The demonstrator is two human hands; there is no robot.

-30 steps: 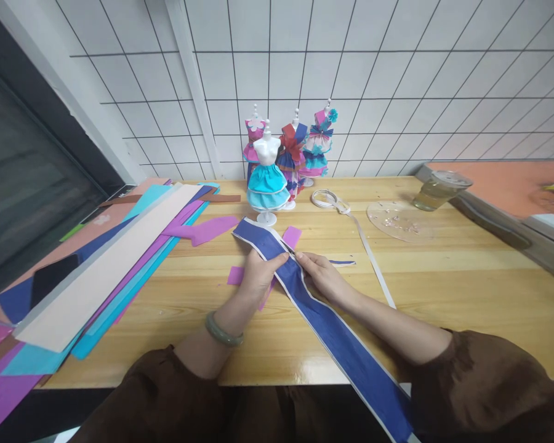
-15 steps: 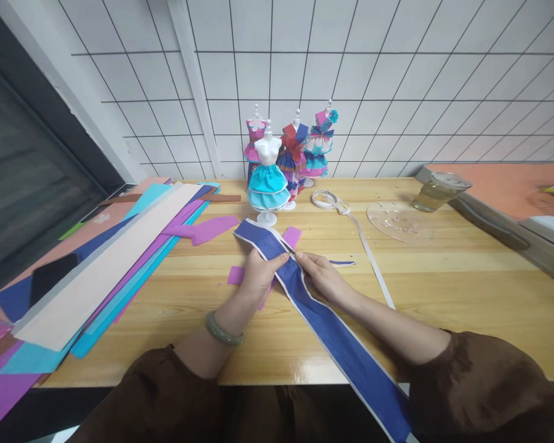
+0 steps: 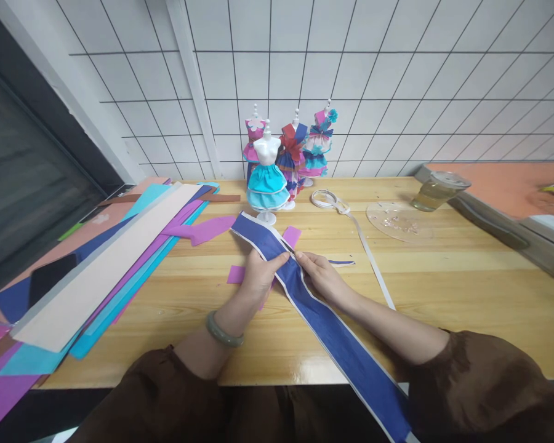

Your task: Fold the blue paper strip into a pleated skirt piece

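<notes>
A long blue fabric strip (image 3: 332,335) with white edging runs from the middle of the table down past its front edge on the right. My left hand (image 3: 259,274) is closed on its upper part, thumb on top and fingers underneath. Against the strip's right edge, my right hand (image 3: 321,275) is closed in a pinch, its thumb near the left thumb. A small dark pointed thing (image 3: 287,245) shows at the right fingertips; its kind is unclear. Purple fabric pieces (image 3: 292,235) lie partly under the strip. Beside my right hand lies a thin blue-and-white offcut (image 3: 341,263).
A mannequin in a turquoise skirt (image 3: 266,184) stands just beyond the strip, with other dressed mannequins behind. Coloured fabric sheets (image 3: 115,258) and a phone (image 3: 50,280) lie left. A white ribbon roll (image 3: 324,198), a clear plate (image 3: 392,221) and a cup (image 3: 438,189) are right.
The strip's upper end has tipped slightly up and away. Both hands keep nearly the same place and grip.
</notes>
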